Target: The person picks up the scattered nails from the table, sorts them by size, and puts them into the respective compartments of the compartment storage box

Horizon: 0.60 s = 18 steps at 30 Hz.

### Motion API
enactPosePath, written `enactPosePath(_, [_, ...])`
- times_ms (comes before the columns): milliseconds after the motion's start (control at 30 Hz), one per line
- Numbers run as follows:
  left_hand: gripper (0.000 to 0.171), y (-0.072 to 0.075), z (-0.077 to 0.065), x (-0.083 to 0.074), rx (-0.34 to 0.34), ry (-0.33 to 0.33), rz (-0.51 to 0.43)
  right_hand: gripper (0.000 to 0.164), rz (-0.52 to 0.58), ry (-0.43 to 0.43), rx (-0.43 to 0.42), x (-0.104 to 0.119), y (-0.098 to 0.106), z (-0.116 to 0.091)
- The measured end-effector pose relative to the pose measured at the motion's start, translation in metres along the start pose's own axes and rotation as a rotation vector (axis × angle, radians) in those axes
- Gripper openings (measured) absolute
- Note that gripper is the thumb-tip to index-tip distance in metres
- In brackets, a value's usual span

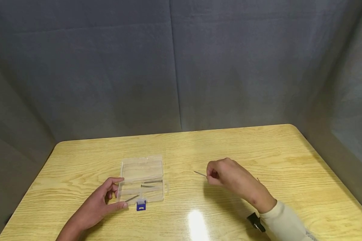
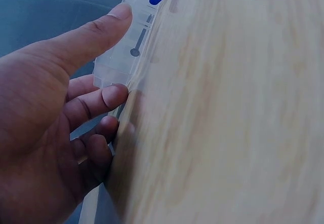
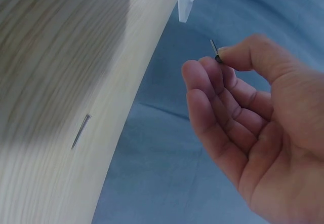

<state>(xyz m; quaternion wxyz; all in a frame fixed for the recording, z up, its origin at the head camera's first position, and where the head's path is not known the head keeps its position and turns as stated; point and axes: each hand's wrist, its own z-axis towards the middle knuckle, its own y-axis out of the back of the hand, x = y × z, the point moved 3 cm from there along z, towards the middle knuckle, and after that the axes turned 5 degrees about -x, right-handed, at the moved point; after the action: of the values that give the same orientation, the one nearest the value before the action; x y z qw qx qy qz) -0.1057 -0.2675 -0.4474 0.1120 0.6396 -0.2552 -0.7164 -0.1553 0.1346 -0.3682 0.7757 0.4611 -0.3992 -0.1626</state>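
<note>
On the left half of the table a clear plastic box (image 1: 164,192) lies with its lid (image 1: 142,165) folded back. Three nails (image 1: 153,181) rest inside, one slanting near the front left corner. My left hand (image 1: 98,207) holds the box at its left end, thumb along the front edge and fingers at the side. To the right, above the table, my right hand (image 1: 229,175) pinches a nail (image 3: 213,46) between thumb and fingertips, its pointed end directed left in the head view. The right wrist view shows another nail (image 3: 81,132) lying on the wood.
A blue latch (image 1: 141,205) hangs at the box's front edge. The wooden table (image 1: 229,140) reaches back to a grey curtain (image 1: 123,73), which also stands at both sides. A black strap end (image 1: 255,222) hangs by the right sleeve (image 1: 285,219).
</note>
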Motion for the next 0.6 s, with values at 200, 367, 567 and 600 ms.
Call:
enactPosePath(200, [0.065, 0.0, 0.0, 0.0, -0.006, 0.002, 0.011, 0.022, 0.019, 0.065, -0.008, 0.012, -0.007, 0.007])
enactPosePath(367, [0.065, 0.0, 0.001, 0.0, -0.006, 0.008, 0.012, 0.023, 0.059, 0.1, 0.008, 0.023, -0.015, 0.014])
enactPosePath(567, [0.066, 0.0, 0.001, -0.001, -0.003, 0.013, 0.014, 0.027, 0.082, 0.148, 0.024, 0.035, -0.022, 0.022])
enactPosePath(600, [0.066, 0.0, 0.001, -0.001, -0.002, 0.013, 0.013, 0.027, 0.08, 0.154, 0.026, 0.036, -0.023, 0.023])
